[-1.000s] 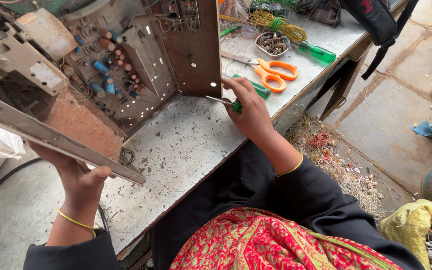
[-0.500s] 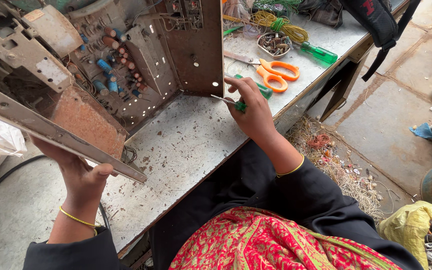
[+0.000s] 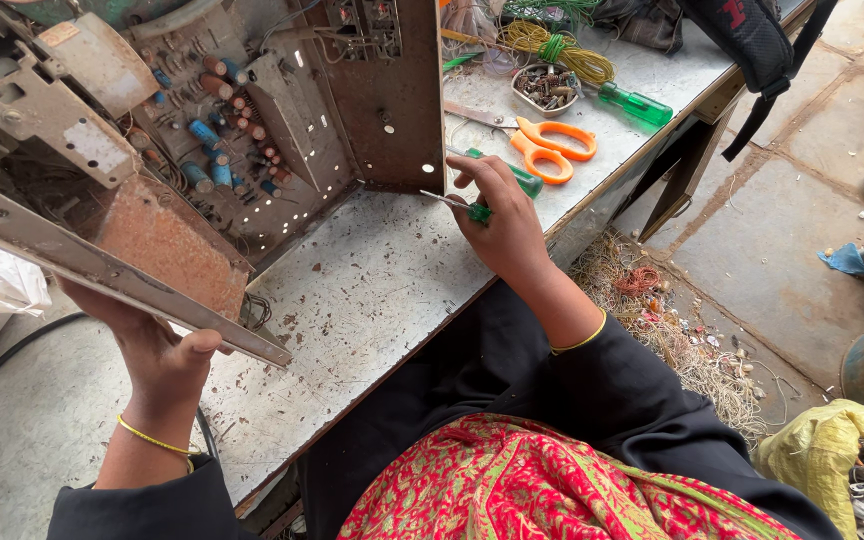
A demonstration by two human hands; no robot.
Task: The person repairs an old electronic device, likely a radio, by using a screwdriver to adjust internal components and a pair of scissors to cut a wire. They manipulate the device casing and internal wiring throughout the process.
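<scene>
My left hand (image 3: 157,355) grips the near lower edge of a rusty metal chassis (image 3: 202,150), holding it tilted up off the worn white table (image 3: 352,300). Inside the chassis, circuit parts and several blue cylindrical capacitors (image 3: 202,155) show. My right hand (image 3: 502,225) is closed around a small green-handled screwdriver (image 3: 457,206). Its metal tip points left at the bottom corner of the chassis's upright side panel (image 3: 397,100).
Orange-handled scissors (image 3: 542,150), a second green screwdriver (image 3: 634,104), a small dish of screws (image 3: 545,88) and coiled yellow and green wire (image 3: 552,50) lie at the table's far end. A black bag strap (image 3: 752,50) hangs over the table corner. Wire scraps (image 3: 672,320) litter the floor.
The chassis has tilted slightly and my left hand has shifted along its edge. My right hand stays with the screwdriver at the panel corner.
</scene>
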